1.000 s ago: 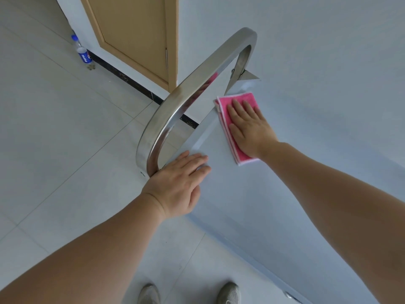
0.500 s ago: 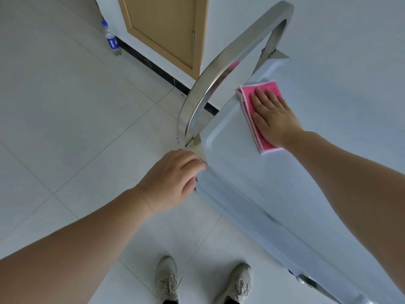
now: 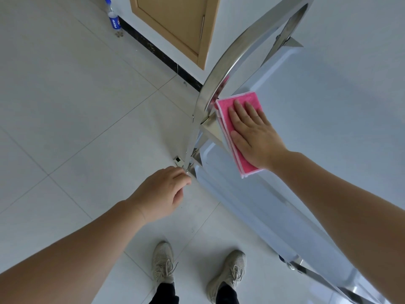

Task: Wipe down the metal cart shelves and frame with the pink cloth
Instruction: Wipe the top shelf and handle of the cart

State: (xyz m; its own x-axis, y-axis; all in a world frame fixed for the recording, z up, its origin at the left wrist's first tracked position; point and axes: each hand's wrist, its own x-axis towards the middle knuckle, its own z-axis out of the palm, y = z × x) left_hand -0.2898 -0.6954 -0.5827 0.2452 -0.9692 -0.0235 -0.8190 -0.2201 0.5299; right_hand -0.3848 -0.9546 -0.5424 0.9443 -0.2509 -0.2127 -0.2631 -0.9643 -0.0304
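Note:
The metal cart's top shelf [image 3: 328, 119] fills the right of the view, with its curved steel handle [image 3: 230, 62] arching over the near-left end. A folded pink cloth [image 3: 235, 110] lies flat on the shelf by the near-left corner. My right hand [image 3: 254, 134] presses on it, palm down, fingers spread. My left hand [image 3: 163, 191] hangs lower, loosely curled, fingertips at the cart's frame post just below the shelf corner; whether they grip it is hidden. A lower shelf [image 3: 252, 205] shows beneath.
A pale tiled floor [image 3: 76, 106] spreads to the left. A wooden door [image 3: 179, 25] and dark skirting stand at the back, with a blue-labelled bottle [image 3: 114, 18] on the floor by the wall. My two shoes [image 3: 164, 262] are near the cart's side.
My right hand slid the cloth along the top shelf towards the near-left corner. My left hand came off the handle base and dropped beside the frame post. The view tilted down, showing my shoes.

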